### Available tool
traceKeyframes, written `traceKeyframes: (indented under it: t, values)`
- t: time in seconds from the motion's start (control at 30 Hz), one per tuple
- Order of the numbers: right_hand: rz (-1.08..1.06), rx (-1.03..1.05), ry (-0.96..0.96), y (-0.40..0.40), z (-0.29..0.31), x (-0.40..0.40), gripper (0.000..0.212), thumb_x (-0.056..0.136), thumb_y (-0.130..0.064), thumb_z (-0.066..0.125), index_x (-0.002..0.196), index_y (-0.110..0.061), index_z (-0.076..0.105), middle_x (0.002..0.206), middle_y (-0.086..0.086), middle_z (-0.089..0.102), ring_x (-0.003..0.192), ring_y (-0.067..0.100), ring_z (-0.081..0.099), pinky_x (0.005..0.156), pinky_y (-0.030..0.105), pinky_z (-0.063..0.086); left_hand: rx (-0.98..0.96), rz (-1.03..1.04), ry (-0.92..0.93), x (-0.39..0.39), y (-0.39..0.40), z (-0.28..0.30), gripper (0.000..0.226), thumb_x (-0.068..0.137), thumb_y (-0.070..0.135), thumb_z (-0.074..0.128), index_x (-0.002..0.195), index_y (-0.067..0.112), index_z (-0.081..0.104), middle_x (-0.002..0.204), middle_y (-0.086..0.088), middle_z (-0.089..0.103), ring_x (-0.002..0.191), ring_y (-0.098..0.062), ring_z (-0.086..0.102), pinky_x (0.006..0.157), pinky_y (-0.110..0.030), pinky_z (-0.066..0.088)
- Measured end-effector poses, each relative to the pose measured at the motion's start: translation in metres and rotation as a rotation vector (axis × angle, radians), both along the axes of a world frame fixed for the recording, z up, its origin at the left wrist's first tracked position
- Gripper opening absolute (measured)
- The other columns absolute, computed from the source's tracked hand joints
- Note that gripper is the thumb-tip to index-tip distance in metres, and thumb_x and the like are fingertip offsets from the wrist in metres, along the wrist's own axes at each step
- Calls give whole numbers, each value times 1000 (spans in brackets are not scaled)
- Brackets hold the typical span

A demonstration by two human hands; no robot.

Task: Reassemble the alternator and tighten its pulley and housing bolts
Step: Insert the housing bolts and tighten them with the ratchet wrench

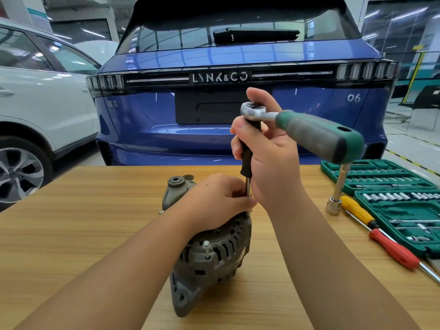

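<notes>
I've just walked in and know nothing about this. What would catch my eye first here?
Probably the blue Lynk & Co car filling the background behind the wooden table. In the middle, the right hand grips a green-handled ratchet on a long extension, while the left hand steadies its tip on the grey alternator. A green socket set lies open at right.

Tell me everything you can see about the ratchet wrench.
The ratchet wrench has a shiny metal head and a thick handle, green at both ends and grey between, with a hole near its far end. It sits high above the wooden table, handle pointing right. Its head is mounted on a black-gripped extension bar that goes straight down to the alternator. The right hand grips the bar below the head; the left hand pinches the bar's lower end.
</notes>
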State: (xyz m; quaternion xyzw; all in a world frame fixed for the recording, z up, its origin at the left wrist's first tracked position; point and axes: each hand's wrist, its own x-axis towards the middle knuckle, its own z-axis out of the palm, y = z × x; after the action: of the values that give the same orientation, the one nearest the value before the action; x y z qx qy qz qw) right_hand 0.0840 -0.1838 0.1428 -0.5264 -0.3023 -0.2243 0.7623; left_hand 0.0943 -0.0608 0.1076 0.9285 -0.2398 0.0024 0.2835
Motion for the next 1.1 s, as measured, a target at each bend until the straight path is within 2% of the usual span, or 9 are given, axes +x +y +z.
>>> traceKeyframes:
  t: [0.13, 0.23, 0.33, 0.47, 0.57, 0.8, 0.9, 1.03, 1.1]
  values:
    - [260, 15, 235, -7, 25, -1, 43, 69, -21, 51, 112, -23, 54, 68, 10, 56, 56, 25, 42, 56, 36, 31, -27, 10, 8, 0, 0, 0, 18, 97, 47, 62, 92, 33, 72, 88, 10, 72, 82, -7, 68, 82, -41, 58]
    - [254, 73, 245, -6, 22, -5, 64, 73, -36, 71, 127, -12, 48, 73, 11, 52, 59, 24, 42, 56, 34, 32, -36, 5, 4, 1, 0, 0, 19, 96, 47, 62, 92, 32, 72, 89, 9, 73, 84, -8, 68, 82, -41, 58]
    - [69, 160, 187, -2, 7, -8, 33, 91, -29, 69, 111, -5, 56, 70, 2, 49, 56, 13, 39, 49, 27, 31, -10, -14, 3, 0, 0, 0, 19, 96, 50, 60, 95, 35, 71, 90, 11, 72, 85, -6, 67, 82, -38, 58]
    - [-30, 105, 253, -9, 7, 2, 14, 89, -19, 71, 92, -8, 64, 64, -3, 46, 52, 10, 36, 47, 21, 33, 7, -12, 1, 2, -1, -1, 18, 96, 53, 60, 89, 38, 68, 85, 14, 69, 80, -2, 65, 74, -31, 56]
    - [182, 107, 226, -14, 8, 4, 24, 89, -16, 65, 114, -17, 63, 82, 9, 51, 56, 13, 43, 55, 24, 40, 16, 4, -10, 3, 0, -1, 21, 96, 54, 61, 82, 38, 65, 82, 13, 67, 76, -1, 63, 67, -25, 47]
    - [-20, -33, -88, 3, -4, 0, 41, 96, -8, 60, 125, -36, 56, 85, 18, 50, 64, 24, 43, 62, 25, 48, -22, 0, 3, 0, 0, -1, 20, 98, 48, 59, 100, 34, 73, 93, 11, 73, 86, -6, 67, 83, -37, 58]
    - [-8, -8, -32, -1, 1, -1, 43, 89, -10, 60, 122, -37, 56, 79, 14, 53, 61, 27, 42, 58, 32, 44, -16, 1, 3, 0, 0, -1, 19, 98, 48, 60, 98, 35, 73, 92, 11, 73, 85, -5, 67, 82, -37, 58]
    - [238, 31, 178, -9, 18, 2, 50, 70, -28, 57, 120, -25, 53, 70, 7, 58, 55, 25, 43, 56, 35, 32, -20, 18, 8, 2, 0, 0, 19, 96, 49, 62, 92, 34, 71, 88, 10, 72, 83, -7, 67, 80, -39, 58]
    - [278, 100, 179, -8, 14, 0, 56, 78, -42, 56, 128, -17, 53, 76, 11, 57, 58, 23, 41, 57, 35, 29, -17, 23, 9, 2, 0, -1, 17, 96, 50, 62, 91, 35, 71, 87, 11, 71, 81, -4, 67, 78, -35, 57]
